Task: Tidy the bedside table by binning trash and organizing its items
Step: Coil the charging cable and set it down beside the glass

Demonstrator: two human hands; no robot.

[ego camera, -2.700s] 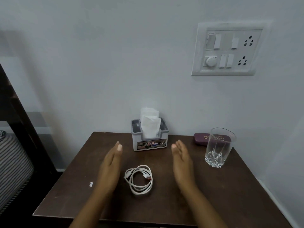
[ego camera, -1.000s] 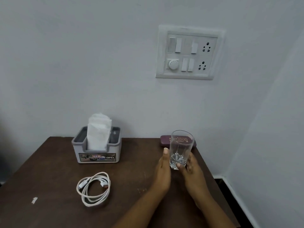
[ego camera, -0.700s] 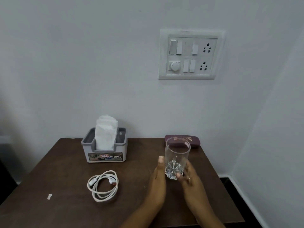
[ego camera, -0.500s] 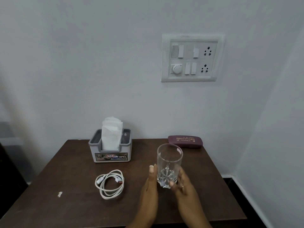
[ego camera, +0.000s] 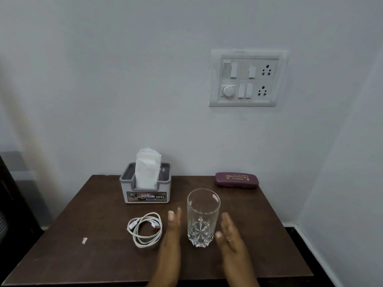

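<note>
You are holding both hands flat and open on either side of the clear cut-glass tumbler [ego camera: 203, 217], which is standing upright on the dark brown wooden bedside table [ego camera: 93, 255]. Your left hand [ego camera: 172, 241] is sitting just to the left of the tumbler, fingers straight and together, palm facing the glass, with a narrow gap showing between them. Your right hand [ego camera: 230, 239] is sitting just to the right of it, fingers extended and gripping nothing, the thumb tip lying close to the tumbler's base; you cannot tell whether it is touching. A ring is showing on one finger of that hand.

The coiled white charging cable [ego camera: 145, 228] is lying flat just left of your left hand. Behind it, the grey plastic tissue holder [ego camera: 146, 190] with white tissue poking up is standing near the back edge of the table. The maroon spectacle case [ego camera: 236, 179] with gold lettering is lying at the back right, against the wall. A small white paper scrap [ego camera: 84, 240] is resting on the table, well apart to the left of the cable. The white switch panel [ego camera: 247, 78] is hanging on the wall above.
</note>
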